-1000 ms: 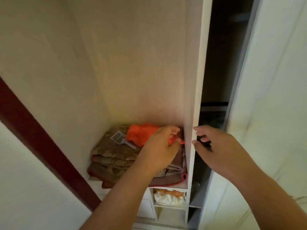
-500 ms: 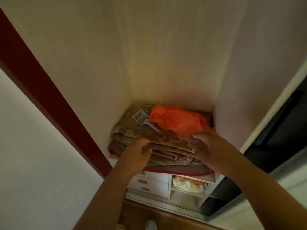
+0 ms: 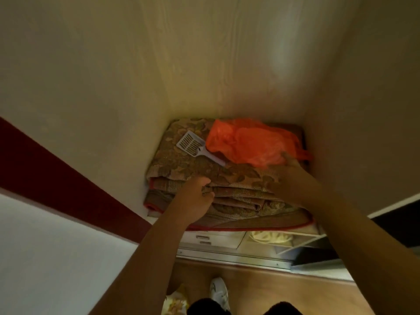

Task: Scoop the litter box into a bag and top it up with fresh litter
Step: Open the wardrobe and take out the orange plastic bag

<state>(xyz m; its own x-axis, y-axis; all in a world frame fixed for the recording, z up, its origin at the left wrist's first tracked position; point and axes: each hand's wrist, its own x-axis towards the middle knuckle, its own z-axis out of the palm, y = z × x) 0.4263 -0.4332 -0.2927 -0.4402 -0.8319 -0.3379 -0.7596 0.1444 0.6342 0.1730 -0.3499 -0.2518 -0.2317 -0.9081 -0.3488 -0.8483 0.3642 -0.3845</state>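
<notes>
Pale wardrobe shelf [image 3: 152, 214], folded blankets [image 3: 227, 178] stacked — scoop [image 3: 193, 144] and orange bag [image 3: 250, 142] stored on top; left hand [image 3: 193, 198] grips a blanket fold, probably steadying, right hand [image 3: 286, 176] at the bag, fingers blurred — cannot tell.

Folded blankets [image 3: 204, 178] lie stacked on a closet shelf, centre of frame. On the stack: scoop [image 3: 195, 145] at left, bag [image 3: 247, 142] touching it at right. Drawers [image 3: 211, 239] sit below the shelf. A shoe [image 3: 218, 292] stands at bottom centre.
</notes>
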